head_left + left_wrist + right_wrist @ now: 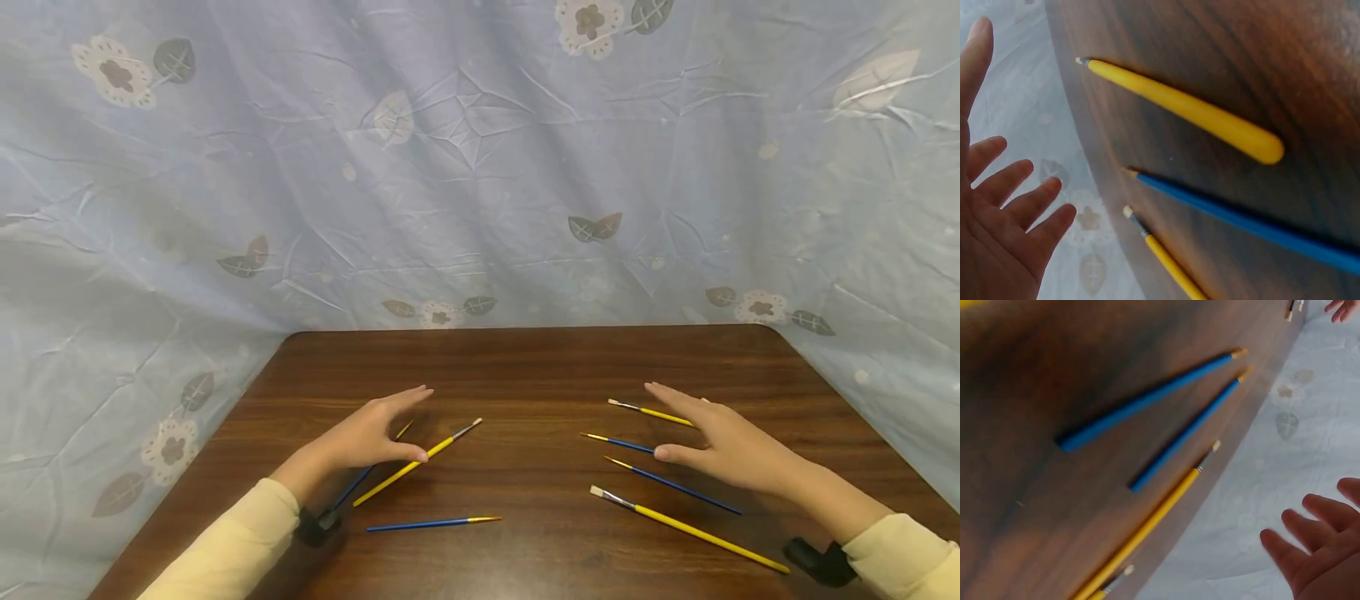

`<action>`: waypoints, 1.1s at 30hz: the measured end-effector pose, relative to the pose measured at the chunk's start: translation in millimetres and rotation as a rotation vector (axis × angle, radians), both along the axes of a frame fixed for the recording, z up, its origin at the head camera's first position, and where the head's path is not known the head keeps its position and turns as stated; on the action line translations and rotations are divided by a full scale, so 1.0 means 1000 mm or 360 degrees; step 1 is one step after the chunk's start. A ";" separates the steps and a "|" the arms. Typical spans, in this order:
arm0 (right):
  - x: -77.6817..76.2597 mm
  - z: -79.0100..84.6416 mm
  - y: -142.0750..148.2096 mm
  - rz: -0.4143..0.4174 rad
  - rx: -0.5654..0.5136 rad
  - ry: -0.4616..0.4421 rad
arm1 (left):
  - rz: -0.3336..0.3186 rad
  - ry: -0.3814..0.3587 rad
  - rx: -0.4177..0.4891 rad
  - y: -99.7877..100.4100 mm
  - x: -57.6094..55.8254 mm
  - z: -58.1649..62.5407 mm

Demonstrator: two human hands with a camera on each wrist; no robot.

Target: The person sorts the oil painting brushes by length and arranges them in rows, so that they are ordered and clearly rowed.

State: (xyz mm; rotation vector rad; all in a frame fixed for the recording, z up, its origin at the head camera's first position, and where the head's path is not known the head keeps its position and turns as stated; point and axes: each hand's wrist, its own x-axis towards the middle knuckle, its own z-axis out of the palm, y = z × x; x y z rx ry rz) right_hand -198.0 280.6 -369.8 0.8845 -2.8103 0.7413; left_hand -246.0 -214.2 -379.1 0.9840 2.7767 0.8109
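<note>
1. Progress, as I judged it from my station, stood at either an outset or a pause: every brush I could make out lay loose, and none was held.
2. My landmark was the large yellow brush [705,536], slanting across the near right of the table [525,375].
3. Beyond it, one after another and apart, lay the lower blue brush [686,490], the upper blue brush [630,445] and the far yellow brush [666,417].
4. Well to its left lay the near-left blue brush [420,526]; left of and beyond the landmark were the left yellow brush [397,477] and the left blue brush [352,488].
5. My wrist views seemed to add an outer left yellow brush [1172,264] and an outer right yellow brush [1111,584], both on the side of the landmark their names gave.
6. Left of the landmark, the left hand [371,433] hung with its grip spread and holding nothing; beyond the landmark, the right hand [731,442] had its grip extended, likewise unloaded.
7. Any picking up or moving seemed left to do; whether the two groups were a start or a result, I couldn't tell.
8. I could read no brand, label or lettering on the handles; the curtain [525,192] beyond the landmark showed only printed flowers and leaves.
</note>
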 end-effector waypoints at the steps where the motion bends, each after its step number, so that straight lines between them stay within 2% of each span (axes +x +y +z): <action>1: 0.001 -0.002 0.000 0.0005 -0.0041 -0.0003 | -0.0004 -0.0022 0.0037 0.000 0.000 -0.001; 6: 0.009 -0.011 0.000 -0.0032 -0.0208 -0.0041 | 0.0013 -0.0227 0.0273 0.001 -0.002 -0.010; 9: 0.014 -0.017 0.000 0.0008 -0.0331 -0.0079 | 0.0035 -0.0359 0.0399 0.003 -0.003 -0.016; 13: 0.019 -0.025 0.001 0.0095 -0.0490 -0.0161 | 0.0046 -0.0429 0.0511 0.006 -0.004 -0.023; 18: 0.025 -0.034 0.004 0.0147 -0.0638 -0.0380 | 0.0094 -0.0499 0.0620 0.008 -0.003 -0.029; 20: 0.028 -0.038 0.005 0.0162 -0.0660 -0.0437 | 0.0141 -0.0528 0.0634 0.009 -0.002 -0.031; 25: 0.033 -0.044 0.008 0.0147 -0.0618 -0.0429 | 0.0230 -0.0556 0.0656 0.011 0.000 -0.034; 33: 0.037 -0.047 0.011 0.0140 -0.0585 -0.0477 | 0.0247 -0.0600 0.0694 0.012 0.001 -0.034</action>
